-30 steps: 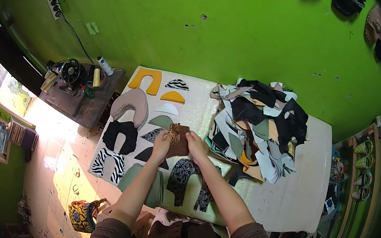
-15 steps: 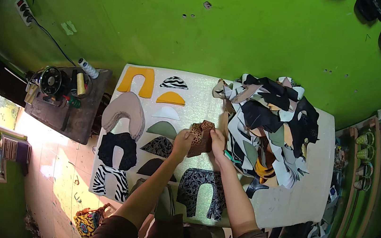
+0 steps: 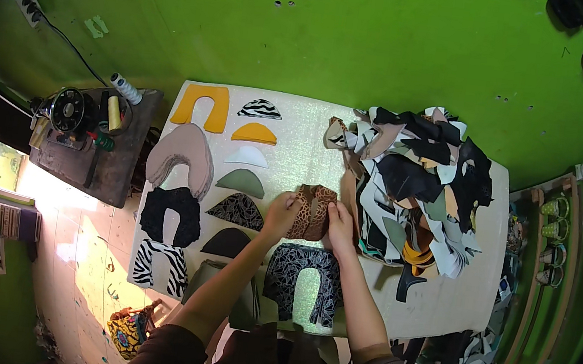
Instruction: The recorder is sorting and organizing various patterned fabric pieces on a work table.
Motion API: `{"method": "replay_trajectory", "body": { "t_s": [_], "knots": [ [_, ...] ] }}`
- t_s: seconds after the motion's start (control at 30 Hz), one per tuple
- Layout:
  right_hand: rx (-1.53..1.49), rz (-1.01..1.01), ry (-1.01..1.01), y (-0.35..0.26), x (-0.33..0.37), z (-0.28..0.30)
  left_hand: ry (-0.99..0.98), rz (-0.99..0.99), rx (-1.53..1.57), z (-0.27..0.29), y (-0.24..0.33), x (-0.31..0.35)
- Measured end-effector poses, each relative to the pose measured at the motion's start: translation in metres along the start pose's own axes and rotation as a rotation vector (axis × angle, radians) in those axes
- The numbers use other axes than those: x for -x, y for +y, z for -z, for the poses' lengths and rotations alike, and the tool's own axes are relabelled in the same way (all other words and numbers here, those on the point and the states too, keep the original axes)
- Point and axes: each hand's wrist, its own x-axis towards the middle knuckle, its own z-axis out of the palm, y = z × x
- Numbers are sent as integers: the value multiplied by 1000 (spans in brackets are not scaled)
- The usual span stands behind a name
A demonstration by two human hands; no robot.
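Between both hands is a leopard-print U-shaped cut piece [image 3: 308,222], raised over the pale table [image 3: 447,303] with its printed side showing. My left hand [image 3: 281,215] pinches its left edge, and my right hand [image 3: 341,226] grips the right edge. Below it lies a black U-shaped piece with white lines [image 3: 283,265]. Left of my left hand are a black patterned half-moon piece [image 3: 237,209], a plain black half-moon [image 3: 224,241] and a green one [image 3: 241,182]. My left forearm partly covers a grey-green stack [image 3: 207,273].
A large heap of scraps [image 3: 408,178] covers the table's right half. U-shaped pieces in yellow [image 3: 186,105], beige [image 3: 181,146], black [image 3: 157,211] and zebra print [image 3: 143,262] line the left edge. A sewing machine [image 3: 69,111] stands farther left. Shoes [image 3: 553,230] sit on a right-hand rack.
The leopard-print piece has been turned and spread; its plain brown side showed before, and now the print faces up. My hands are slightly farther apart. The whole view has shifted a little.
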Motion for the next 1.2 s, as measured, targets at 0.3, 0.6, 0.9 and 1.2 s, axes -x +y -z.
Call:
{"method": "replay_trajectory", "body": {
  "t_s": [0.3, 0.6, 0.9, 1.2],
  "knots": [
    [472, 299, 203, -1, -11, -18, 200, -56, -270, 35, 0, 6],
    [528, 343, 262, 12, -4, -21, 63, -129, -371, 37, -9, 7],
    [919, 549, 254, 4, 9, -33, -56, -46, -532, 28, 14, 12],
    [1181, 539, 114, 34, 16, -40, -95, -316, -626, 34, 7, 28]
  ]
}}
